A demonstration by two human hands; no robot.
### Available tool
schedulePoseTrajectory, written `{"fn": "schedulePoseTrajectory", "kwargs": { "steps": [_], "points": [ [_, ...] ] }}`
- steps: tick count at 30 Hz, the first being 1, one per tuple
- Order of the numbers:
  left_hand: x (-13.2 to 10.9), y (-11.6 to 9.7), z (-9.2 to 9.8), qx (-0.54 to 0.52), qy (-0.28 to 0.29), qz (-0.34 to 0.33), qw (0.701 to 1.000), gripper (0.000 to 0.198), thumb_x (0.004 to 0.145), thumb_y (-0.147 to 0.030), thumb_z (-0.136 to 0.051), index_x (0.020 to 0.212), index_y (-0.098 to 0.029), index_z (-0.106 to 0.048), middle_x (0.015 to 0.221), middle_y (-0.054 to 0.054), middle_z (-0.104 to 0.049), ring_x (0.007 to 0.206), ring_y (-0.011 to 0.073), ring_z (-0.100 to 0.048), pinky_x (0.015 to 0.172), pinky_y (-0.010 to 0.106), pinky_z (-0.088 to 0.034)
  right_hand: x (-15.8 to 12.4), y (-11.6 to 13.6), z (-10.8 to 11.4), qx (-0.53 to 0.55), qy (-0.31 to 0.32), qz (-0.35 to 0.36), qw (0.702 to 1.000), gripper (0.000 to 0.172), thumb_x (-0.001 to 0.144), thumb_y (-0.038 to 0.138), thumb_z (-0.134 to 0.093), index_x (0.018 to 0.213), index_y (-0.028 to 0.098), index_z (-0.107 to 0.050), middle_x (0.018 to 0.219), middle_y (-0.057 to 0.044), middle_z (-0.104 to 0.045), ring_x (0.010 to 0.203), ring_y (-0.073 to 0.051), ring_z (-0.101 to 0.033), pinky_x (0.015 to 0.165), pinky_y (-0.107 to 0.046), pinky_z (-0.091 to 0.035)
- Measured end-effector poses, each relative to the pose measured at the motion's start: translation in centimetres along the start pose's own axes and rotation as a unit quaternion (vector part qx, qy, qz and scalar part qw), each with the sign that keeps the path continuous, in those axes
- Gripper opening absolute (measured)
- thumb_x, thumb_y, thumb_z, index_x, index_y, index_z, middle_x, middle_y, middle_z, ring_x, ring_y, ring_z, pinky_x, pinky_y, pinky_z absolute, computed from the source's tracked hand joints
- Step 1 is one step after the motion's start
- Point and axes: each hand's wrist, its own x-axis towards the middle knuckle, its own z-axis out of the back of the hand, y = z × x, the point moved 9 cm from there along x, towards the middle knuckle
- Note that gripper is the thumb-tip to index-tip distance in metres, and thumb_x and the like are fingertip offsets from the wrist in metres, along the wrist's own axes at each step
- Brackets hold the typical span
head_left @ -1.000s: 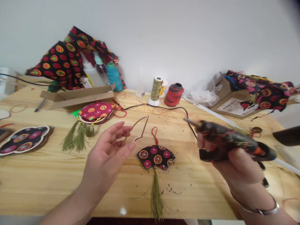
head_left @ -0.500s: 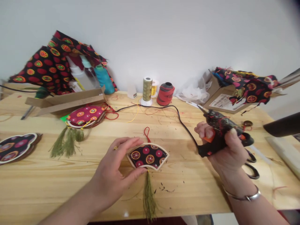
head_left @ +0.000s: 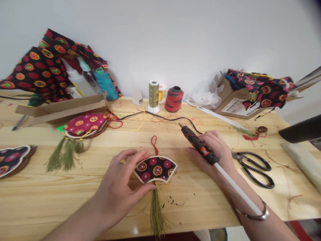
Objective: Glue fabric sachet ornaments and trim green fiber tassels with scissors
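Observation:
A fan-shaped fabric ornament (head_left: 155, 168) with a wooden rim, a red loop on top and a green tassel (head_left: 156, 214) below lies on the wooden table (head_left: 37, 194). My left hand (head_left: 120, 187) curls round its left edge, thumb under and fingers over the rim. My right hand (head_left: 213, 150) grips a black glue gun (head_left: 198, 144) with a white glue stick (head_left: 238, 190) out its back. The gun lies low over the table, nozzle pointing up-left, just right of the ornament.
Black scissors (head_left: 253, 165) lie to the right of my right hand. Thread spools (head_left: 173, 98) stand at the back by the wall. A stack of round ornaments with tassels (head_left: 82, 125), cardboard boxes (head_left: 60, 105) and patterned fabric (head_left: 37, 70) sit at the left; another box (head_left: 235, 107) at the right.
My left hand brought the wooden frame down onto the fabric piece and now holds the two together. My right hand lowered the glue gun from mid-air to the table beside the ornament.

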Motion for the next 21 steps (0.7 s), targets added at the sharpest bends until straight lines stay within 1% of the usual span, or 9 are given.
{"fn": "schedulePoseTrajectory", "kwargs": {
  "steps": [3,6,9,12,15,18,19,21],
  "points": [
    [-0.1,0.0,-0.1,0.022,0.004,-0.004,1.000,0.066,0.076,-0.039,-0.069,0.133,-0.027,-0.038,0.122,0.008,-0.061,0.116,0.0294,-0.048,0.096,0.046,-0.042,0.4,-0.4,-1.1,-0.099,0.082,-0.004,0.992,0.009,0.072,0.015,-0.058,0.079,0.018,-0.054,0.083,-0.009,-0.060,0.085,-0.026,-0.048,0.072,-0.038,-0.042],
    [-0.1,-0.1,-0.2,0.036,0.009,-0.008,0.999,0.063,0.078,-0.038,-0.067,0.132,-0.024,-0.038,0.123,0.009,-0.061,0.116,0.0289,-0.047,0.097,0.047,-0.042,0.5,-1.1,-2.4,-0.159,0.178,-0.023,0.971,0.009,0.071,0.017,-0.055,0.080,0.018,-0.052,0.087,-0.011,-0.058,0.087,-0.028,-0.047,0.072,-0.039,-0.042],
    [0.0,-0.1,-0.3,0.040,0.013,-0.005,0.999,0.062,0.077,-0.039,-0.068,0.130,-0.023,-0.040,0.123,0.009,-0.061,0.116,0.0291,-0.047,0.097,0.047,-0.042,0.5,-1.3,-3.2,-0.196,0.232,-0.020,0.953,0.017,0.069,0.015,-0.055,0.085,0.016,-0.052,0.092,-0.011,-0.057,0.088,-0.028,-0.047,0.076,-0.040,-0.043],
    [0.1,-0.2,-0.4,0.044,0.014,-0.010,0.999,0.063,0.077,-0.039,-0.068,0.130,-0.022,-0.041,0.124,0.010,-0.061,0.117,0.0291,-0.046,0.097,0.047,-0.042,0.5,-1.7,-3.6,-0.207,0.258,-0.010,0.944,0.023,0.068,0.014,-0.054,0.090,0.016,-0.052,0.096,-0.012,-0.055,0.090,-0.028,-0.047,0.080,-0.042,-0.043],
    [0.1,-0.3,-0.4,0.042,0.013,-0.018,0.999,0.063,0.077,-0.038,-0.068,0.131,-0.021,-0.040,0.123,0.010,-0.061,0.117,0.0293,-0.046,0.098,0.048,-0.042,0.5,-2.3,-3.6,-0.186,0.287,-0.006,0.940,0.026,0.067,0.010,-0.053,0.092,0.017,-0.052,0.096,-0.010,-0.054,0.093,-0.027,-0.047,0.084,-0.043,-0.043],
    [0.1,-0.4,-0.5,0.044,0.015,-0.022,0.999,0.062,0.078,-0.036,-0.068,0.131,-0.021,-0.039,0.123,0.010,-0.062,0.117,0.0291,-0.046,0.098,0.047,-0.042,0.3,-2.7,-3.3,-0.156,0.328,-0.015,0.931,0.036,0.063,0.006,-0.053,0.097,0.017,-0.053,0.102,-0.010,-0.054,0.099,-0.027,-0.048,0.087,-0.044,-0.043],
    [0.1,-0.4,-0.5,0.046,0.015,-0.023,0.999,0.062,0.078,-0.036,-0.068,0.131,-0.021,-0.039,0.123,0.010,-0.062,0.117,0.0291,-0.046,0.097,0.047,-0.042,0.3,-2.6,-3.0,-0.151,0.330,-0.017,0.932,0.041,0.062,0.005,-0.053,0.101,0.017,-0.053,0.105,-0.010,-0.054,0.101,-0.028,-0.047,0.088,-0.044,-0.043],
    [0.2,-0.5,-0.4,0.048,0.011,-0.027,0.998,0.062,0.078,-0.035,-0.068,0.131,-0.021,-0.039,0.122,0.010,-0.062,0.116,0.0293,-0.046,0.097,0.047,-0.042,0.6,-1.6,-2.1,-0.144,0.293,-0.011,0.945,0.048,0.065,0.003,-0.053,0.111,0.016,-0.051,0.113,-0.011,-0.053,0.108,-0.028,-0.045,0.094,-0.046,-0.041]
  ]
}}
